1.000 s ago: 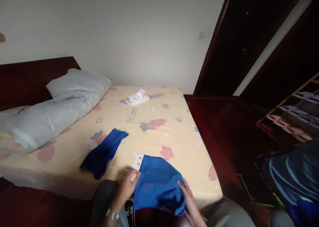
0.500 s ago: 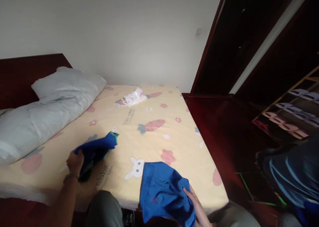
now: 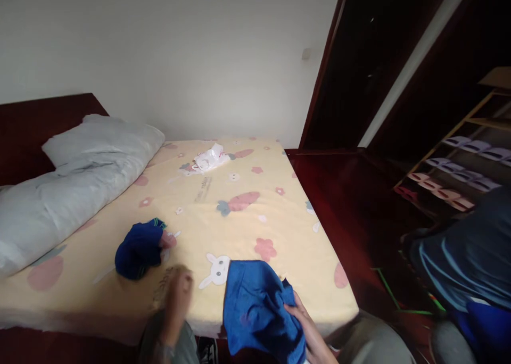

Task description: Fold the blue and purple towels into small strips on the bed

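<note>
My right hand (image 3: 303, 321) grips the side of a blue garment (image 3: 259, 305), its thumb over the cloth. The garment lies rumpled at the bed's near edge, one straight hemmed side to the left and part of it hanging down. My left hand (image 3: 179, 295) is over the bed to the left of that garment, smeared by motion, and no cloth shows in it. Beyond it to the left, a darker blue garment (image 3: 139, 249) with green trim lies bunched on the patterned sheet (image 3: 239, 231), apart from both hands.
A grey-white quilt (image 3: 83, 183) lies along the bed's left side. Near the wall is a crumpled white plastic bag (image 3: 209, 159). On the right are a shoe rack (image 3: 435, 151) with several slippers and a person in a dark blue top (image 3: 459, 257).
My left hand has let go of the darker garment, which now lies bunched on the bed, and has moved right and nearer. My right hand still grips the blue garment. The view has shifted slightly right.
</note>
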Demonstrator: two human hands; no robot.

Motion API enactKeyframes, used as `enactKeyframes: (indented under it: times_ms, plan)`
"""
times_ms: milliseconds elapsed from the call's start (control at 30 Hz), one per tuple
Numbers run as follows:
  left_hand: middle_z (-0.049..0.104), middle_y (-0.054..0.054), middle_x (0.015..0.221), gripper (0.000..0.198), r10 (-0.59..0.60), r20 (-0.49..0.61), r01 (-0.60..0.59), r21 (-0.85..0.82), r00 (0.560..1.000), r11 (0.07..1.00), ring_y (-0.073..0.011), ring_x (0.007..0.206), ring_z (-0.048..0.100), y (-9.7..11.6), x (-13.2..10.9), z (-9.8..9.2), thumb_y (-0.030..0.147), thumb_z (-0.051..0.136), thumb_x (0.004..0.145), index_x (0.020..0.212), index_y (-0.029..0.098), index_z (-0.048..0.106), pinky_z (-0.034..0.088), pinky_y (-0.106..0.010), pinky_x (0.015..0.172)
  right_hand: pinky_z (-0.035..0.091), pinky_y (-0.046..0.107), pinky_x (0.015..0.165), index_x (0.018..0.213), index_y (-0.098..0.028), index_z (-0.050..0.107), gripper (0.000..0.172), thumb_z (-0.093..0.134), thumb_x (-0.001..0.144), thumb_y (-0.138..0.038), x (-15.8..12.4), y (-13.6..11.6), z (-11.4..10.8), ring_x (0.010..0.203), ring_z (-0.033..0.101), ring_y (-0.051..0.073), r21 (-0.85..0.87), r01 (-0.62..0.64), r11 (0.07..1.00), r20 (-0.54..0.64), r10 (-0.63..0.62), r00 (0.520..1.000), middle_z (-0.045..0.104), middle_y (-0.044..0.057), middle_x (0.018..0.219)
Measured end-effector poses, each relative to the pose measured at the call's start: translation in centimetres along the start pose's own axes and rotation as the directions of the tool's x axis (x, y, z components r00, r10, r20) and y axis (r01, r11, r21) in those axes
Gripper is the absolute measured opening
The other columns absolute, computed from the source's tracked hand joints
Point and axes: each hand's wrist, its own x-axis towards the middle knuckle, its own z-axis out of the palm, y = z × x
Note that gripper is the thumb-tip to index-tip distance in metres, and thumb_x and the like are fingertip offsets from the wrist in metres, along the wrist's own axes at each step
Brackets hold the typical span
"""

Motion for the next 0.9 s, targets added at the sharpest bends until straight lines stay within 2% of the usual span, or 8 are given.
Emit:
enactKeyframes:
  times_ms: [100,133,233,433,533,633,733,900]
  plan:
    - [0.072,-0.006,0.092,0.021,0.281,0.386,-0.077,-0.467,0.879,0.881,-0.0217,0.083,0.067,8.4,-10.0,4.6,0.039,0.051,0.091,0.094,0.026,0.066,0.053,-0.03,0.078,0.048,0.041,0.101,0.12,-0.028,0.069,0.059,0.087,0.064,-0.04,-0.7,0.2,1.1,0.114,0.064,0.028,-0.104,0.086,0.991,0.02,-0.085,0.996,0.071,0.005,0.12]
    - [0.071,-0.007,0.096,0.022,0.326,0.428,-0.041,-0.553,0.843,0.832,-0.022,0.086,0.067,10.6,-12.6,5.5,0.043,0.054,0.09,0.099,0.026,0.064,0.053,-0.03,0.079,0.046,0.041,0.103,0.114,-0.027,0.071,0.055,0.087,0.063,-0.04,-1.0,0.2,1.4,0.116,0.063,0.029,-0.155,0.13,0.979,0.015,-0.129,0.991,0.071,0.005,0.12]
    - [0.069,-0.009,0.095,0.028,0.31,0.422,0.043,-0.647,0.852,0.761,-0.023,0.091,0.066,14.3,-16.5,5.6,0.049,0.057,0.088,0.099,0.023,0.06,0.052,-0.032,0.084,0.042,0.044,0.107,0.107,-0.024,0.074,0.051,0.087,0.062,-0.045,-2.6,0.1,1.9,0.121,0.059,0.031,-0.267,0.203,0.942,0.026,-0.203,0.979,0.071,0.007,0.119]
    - [0.07,-0.008,0.105,0.032,0.391,0.508,-0.036,-0.575,0.768,0.817,-0.0227,0.093,0.066,13.4,-16.9,0.8,0.039,0.064,0.081,0.11,0.027,0.062,0.055,-0.031,0.081,0.034,0.046,0.115,0.1,-0.025,0.078,0.051,0.085,0.06,-0.055,-6.6,0.4,1.1,0.136,0.045,0.032,-0.278,0.212,0.937,-0.084,-0.244,0.966,0.069,0.007,0.124]
    - [0.066,-0.011,0.126,0.062,0.394,0.501,-0.094,-0.522,0.77,0.848,-0.0285,0.107,0.066,13.0,-18.4,-0.2,0.036,0.074,0.07,0.129,0.029,0.056,0.054,-0.036,0.093,0.032,0.046,0.116,0.099,-0.026,0.079,0.047,0.081,0.064,-0.059,-8.0,0.7,1.3,0.136,0.044,0.031,-0.282,0.273,0.92,-0.038,-0.295,0.955,0.069,0.007,0.123]
    - [0.06,-0.012,0.137,0.065,0.401,0.44,-0.136,-0.519,0.803,0.844,-0.0313,0.122,0.06,13.0,-20.1,0.0,0.033,0.069,0.073,0.136,0.029,0.052,0.05,-0.038,0.102,0.03,0.045,0.117,0.104,-0.026,0.078,0.048,0.08,0.068,-0.057,-9.2,0.8,2.4,0.134,0.046,0.031,-0.359,0.352,0.864,0.06,-0.355,0.933,0.068,0.007,0.122]
    - [0.066,-0.012,0.128,0.057,0.397,0.418,-0.121,-0.549,0.817,0.827,-0.0314,0.117,0.064,13.0,-20.9,0.0,0.033,0.064,0.077,0.133,0.031,0.055,0.052,-0.039,0.098,0.037,0.044,0.112,0.111,-0.027,0.076,0.048,0.08,0.071,-0.053,-10.4,0.7,3.3,0.124,0.053,0.031,-0.434,0.441,0.786,0.175,-0.407,0.897,0.067,0.008,0.117]
    - [0.072,-0.007,0.085,0.033,0.307,0.491,0.051,-0.59,0.815,0.806,-0.0256,0.075,0.071,13.4,-20.4,-1.7,0.045,0.056,0.083,0.112,0.029,0.059,0.056,-0.032,0.067,0.042,0.043,0.106,0.111,-0.027,0.076,0.047,0.081,0.07,-0.048,-11.8,0.4,3.5,0.113,0.059,0.03,-0.465,0.461,0.756,0.225,-0.403,0.887,0.067,0.009,0.11]
